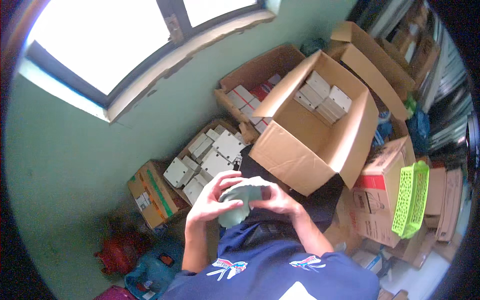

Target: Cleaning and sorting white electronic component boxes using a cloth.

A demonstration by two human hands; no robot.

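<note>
Both hands are raised in front of my body and hold one pale grey-green, curved piece (234,215) with a ragged edge. Its material cannot be told. My left hand (212,198) grips its left side, with the thumb across the near face. On the other side, my right hand (277,198) pinches it between thumb and fingers. Just beyond my hands, a large open cardboard box (296,157) holds stacked white small boxes (318,88) at its far end. To the left lie more white boxes (215,161), piled in a lower carton.
A carton (262,69) with white, red-striped boxes stands by the green wall (63,150). A taped carton (152,193) sits at left, near a teal bag (153,270). On the right, a lime-green plastic basket (411,200) rests against a printed carton (375,202).
</note>
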